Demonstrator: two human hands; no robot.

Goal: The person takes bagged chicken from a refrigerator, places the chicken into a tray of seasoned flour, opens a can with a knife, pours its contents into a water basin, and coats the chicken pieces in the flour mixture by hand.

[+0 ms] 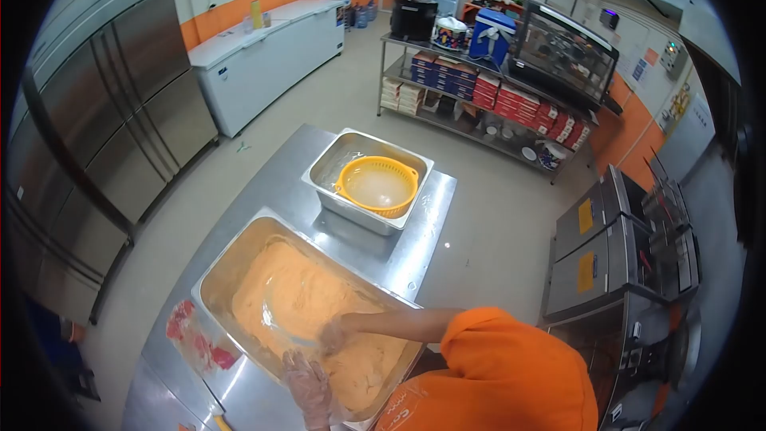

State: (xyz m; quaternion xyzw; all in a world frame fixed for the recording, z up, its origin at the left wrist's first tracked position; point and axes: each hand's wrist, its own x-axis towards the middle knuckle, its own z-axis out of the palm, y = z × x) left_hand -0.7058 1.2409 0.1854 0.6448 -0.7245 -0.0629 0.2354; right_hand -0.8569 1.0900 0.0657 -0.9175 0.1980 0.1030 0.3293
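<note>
A large metal tray (345,258) sits on the steel tabletop (429,219), filling much of its near half and lying close to its right edge. Loose orange powder (307,279) is spread inside the tray, heaped in the middle and again toward the near end.

The right hand (335,335), reaching in from an orange sleeve (479,331), is down in the powder near the middle of the tray. Its fingers are partly buried, so I cannot tell whether the grip is spread or pinching anything. The left hand (307,389), in a clear plastic glove (311,401), lies over the tray's left rim, with the fingers close together and pointing toward the powder. I cannot tell whether its grip holds the rim or only rests there.

Near the far edge of the tabletop, toward its far right corner, stands a smaller, deep metal pan (359,219). A yellow basket (388,210) sits in it, holding something pale that I cannot make out. Beside the tray, at the left edge of the tabletop, lies a red and whitish patch (199,337), too blurred to name. A small yellow thing (221,422) shows nearer the person.
</note>
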